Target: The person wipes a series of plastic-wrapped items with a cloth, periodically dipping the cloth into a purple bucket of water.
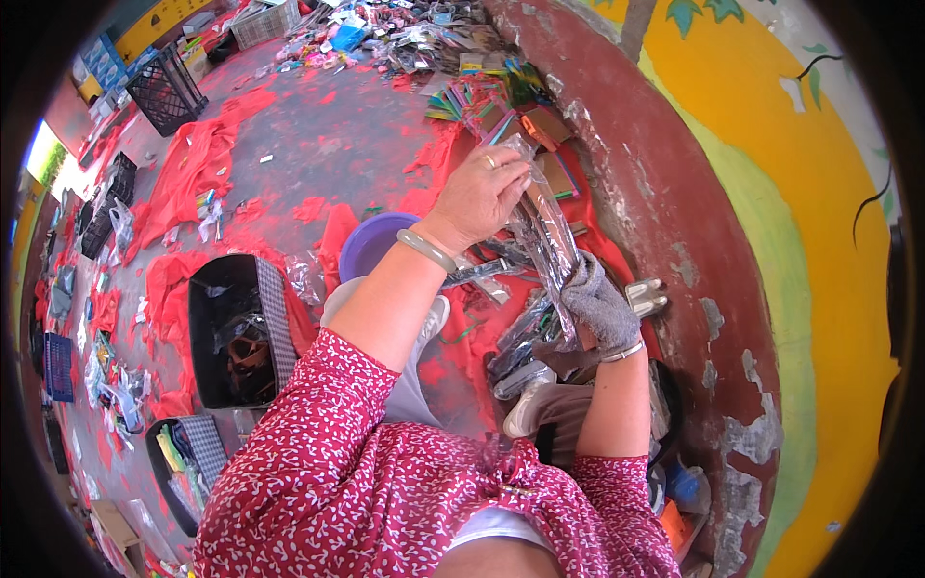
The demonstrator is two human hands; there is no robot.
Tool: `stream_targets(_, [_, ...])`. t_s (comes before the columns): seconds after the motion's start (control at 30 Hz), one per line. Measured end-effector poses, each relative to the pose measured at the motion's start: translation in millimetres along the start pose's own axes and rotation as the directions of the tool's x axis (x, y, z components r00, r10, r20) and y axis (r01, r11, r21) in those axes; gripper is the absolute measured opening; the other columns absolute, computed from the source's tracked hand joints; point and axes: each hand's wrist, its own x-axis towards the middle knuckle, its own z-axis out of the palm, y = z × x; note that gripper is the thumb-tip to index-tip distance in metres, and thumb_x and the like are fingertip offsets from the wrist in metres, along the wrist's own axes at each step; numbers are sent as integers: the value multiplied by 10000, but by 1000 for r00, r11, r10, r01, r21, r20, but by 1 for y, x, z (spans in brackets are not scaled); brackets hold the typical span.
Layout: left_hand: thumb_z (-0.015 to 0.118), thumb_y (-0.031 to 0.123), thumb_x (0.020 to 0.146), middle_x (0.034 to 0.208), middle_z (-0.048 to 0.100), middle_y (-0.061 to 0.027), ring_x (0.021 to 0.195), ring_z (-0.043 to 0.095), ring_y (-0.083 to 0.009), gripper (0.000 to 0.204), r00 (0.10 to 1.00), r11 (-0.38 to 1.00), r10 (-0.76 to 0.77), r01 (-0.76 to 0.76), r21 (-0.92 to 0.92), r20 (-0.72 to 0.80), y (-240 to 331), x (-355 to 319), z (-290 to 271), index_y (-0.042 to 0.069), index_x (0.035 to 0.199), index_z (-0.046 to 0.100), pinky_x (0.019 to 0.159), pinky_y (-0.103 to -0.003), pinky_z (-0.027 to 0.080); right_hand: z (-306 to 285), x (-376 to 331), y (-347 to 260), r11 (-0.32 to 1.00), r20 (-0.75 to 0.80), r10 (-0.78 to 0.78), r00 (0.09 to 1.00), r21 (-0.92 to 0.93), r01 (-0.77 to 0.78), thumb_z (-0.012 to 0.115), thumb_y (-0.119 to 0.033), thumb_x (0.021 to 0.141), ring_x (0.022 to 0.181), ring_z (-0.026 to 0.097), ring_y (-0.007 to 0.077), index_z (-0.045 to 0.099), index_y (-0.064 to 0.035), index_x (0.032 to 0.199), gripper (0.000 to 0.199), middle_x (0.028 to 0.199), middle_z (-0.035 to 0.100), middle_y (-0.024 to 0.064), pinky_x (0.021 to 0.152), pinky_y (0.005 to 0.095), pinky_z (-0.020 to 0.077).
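Observation:
A long, narrow item in a clear plastic sleeve [551, 241], brown and dark inside, slants between my two hands. What it is, I cannot make out. My bare left hand [480, 190], with a ring and a pale bangle, pinches the upper end of the plastic. Lower down, my right hand [599, 303], in a grey knitted glove, is closed round the sleeve. Beneath them, more plastic-wrapped pieces [515, 332] lie in a heap by my shoes. A purple basin [371, 246] stands partly hidden behind my left forearm.
At left sit a black bin with a checked side [204, 318] and a smaller checked bin [183, 511]. A black crate [166, 91] stands farther off. Small goods [414, 39] are piled along the far wall. The peeling red wall [665, 222] runs close on my right.

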Motion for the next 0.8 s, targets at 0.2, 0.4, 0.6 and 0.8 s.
stream_targets(0.2, [471, 301, 930, 1108, 582, -106, 1109, 514, -223, 366, 829, 710, -542, 365, -602, -137, 4, 5, -1, 4, 1131, 541, 970, -336, 386, 0, -1, -11, 999, -62, -22, 998, 46, 25, 589, -97, 719, 1109, 440, 172, 379, -8, 1265, 592, 1170, 487, 64, 968, 300, 328])
stream_targets(0.4, [603, 418, 836, 1082, 563, -108, 1058, 515, -238, 464, 667, -390, -530, 357, -849, 524, -1, 13, -10, 35, 1087, 531, 956, -382, 393, 2, -10, -13, 774, 176, -301, 937, -529, 348, 745, -253, 480, 1132, 412, 357, 485, -53, 1189, 781, 1203, 461, 176, 970, 398, 349])
stream_targets(0.6, [717, 298, 755, 1039, 590, -159, 1025, 558, -288, 468, 606, -516, -450, 423, -745, 656, 28, -4, 17, 22, 1079, 522, 886, -422, 456, 27, 5, -32, 637, 229, -349, 909, -653, 409, 776, -252, 519, 1033, 487, 389, 518, 5, 1116, 700, 1147, 500, 227, 878, 425, 419])
stream_targets(0.8, [646, 231, 824, 967, 613, -147, 918, 608, -279, 287, 542, -488, -465, 503, -714, 700, 41, -6, 36, 29, 1001, 546, 781, -398, 513, 29, 24, -10, 713, 29, -266, 964, -666, 217, 604, -179, 747, 910, 549, 291, 539, -38, 1096, 382, 989, 556, 191, 793, 325, 448])
